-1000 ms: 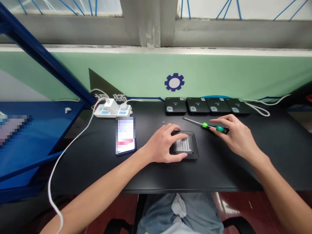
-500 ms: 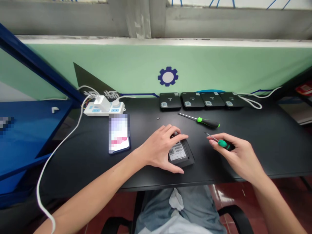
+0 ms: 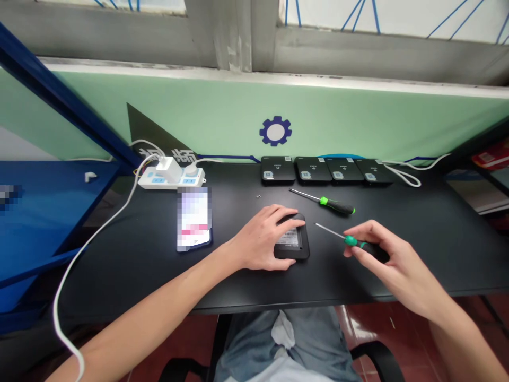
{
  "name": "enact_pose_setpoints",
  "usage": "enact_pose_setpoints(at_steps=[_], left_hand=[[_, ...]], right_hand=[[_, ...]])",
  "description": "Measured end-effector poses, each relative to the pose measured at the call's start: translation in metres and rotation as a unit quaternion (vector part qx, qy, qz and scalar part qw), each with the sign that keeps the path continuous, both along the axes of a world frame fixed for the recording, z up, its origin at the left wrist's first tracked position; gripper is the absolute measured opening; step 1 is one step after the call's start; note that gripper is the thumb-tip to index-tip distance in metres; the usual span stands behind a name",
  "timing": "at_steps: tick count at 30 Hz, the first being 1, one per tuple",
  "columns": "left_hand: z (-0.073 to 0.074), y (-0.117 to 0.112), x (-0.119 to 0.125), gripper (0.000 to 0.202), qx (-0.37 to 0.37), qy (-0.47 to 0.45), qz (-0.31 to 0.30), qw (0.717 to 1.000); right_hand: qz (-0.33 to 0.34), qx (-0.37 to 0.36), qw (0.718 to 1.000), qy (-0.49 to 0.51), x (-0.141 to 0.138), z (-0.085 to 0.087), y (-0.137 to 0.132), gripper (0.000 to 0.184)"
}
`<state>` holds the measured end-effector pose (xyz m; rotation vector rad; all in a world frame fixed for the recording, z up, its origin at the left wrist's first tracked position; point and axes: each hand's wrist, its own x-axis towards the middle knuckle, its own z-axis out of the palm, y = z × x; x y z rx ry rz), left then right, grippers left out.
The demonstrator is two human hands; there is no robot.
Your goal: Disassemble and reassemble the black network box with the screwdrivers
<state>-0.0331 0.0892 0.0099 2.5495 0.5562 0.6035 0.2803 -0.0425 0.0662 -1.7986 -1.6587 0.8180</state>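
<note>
Black labelled case [image 3: 299,251] sits at your 12 o'clock, label up, pinned to the tabletop under your left hand [image 3: 258,246], fingers spread across it. Your right hand [image 3: 392,260] pinches a green-handled screwdriver [image 3: 353,241] between thumb and fingers, shaft aimed toward 9 o'clock at the case, tip well apart from it. A second screwdriver [image 3: 332,202] lies at 1 o'clock.

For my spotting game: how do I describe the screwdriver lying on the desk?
Find the blue gear on the green wall, then look down to the four black boxes on the black desk. Just below them lies a screwdriver with a green and black handle. It is not the other screwdriver, which sits in the person's right hand.
</note>
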Motion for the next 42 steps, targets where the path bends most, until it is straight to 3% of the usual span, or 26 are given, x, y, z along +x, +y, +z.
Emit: enact_pose_setpoints(at_steps=[8, 15, 28, 35, 42], left_hand=[[-0.003, -0.001, 0.001, 0.085, 0.014, 0.03, 0.026, 0.999], [-0.005, 0.001, 0.0, 0.08, 0.031, 0.034, 0.023, 0.999], [-0.001, 0.002, 0.002, 0.057, 0.037, 0.035, -0.011, 0.999], [-0.003, 0.003, 0.002, 0.055, 0.045, 0.037, -0.02, 0.998], [-0.003, 0.002, 0.002, 0.057, 0.04, 0.052, -0.015, 0.998]], right_hand=[[0.049, -0.006, 0.997, -0.066, 0.007, 0.019, -0.006, 0.039], [0.067, -0.03, 0.995, -0.062, 0.009, 0.022, -0.004, 0.041], [0.105, 0.037, 0.984, -0.139, 0.01, 0.022, 0.011, 0.039], [0.105, 0.052, 0.983, -0.14, 0.005, 0.035, 0.019, 0.036], [0.12, 0.06, 0.978, -0.161, 0.007, 0.032, 0.023, 0.035]])
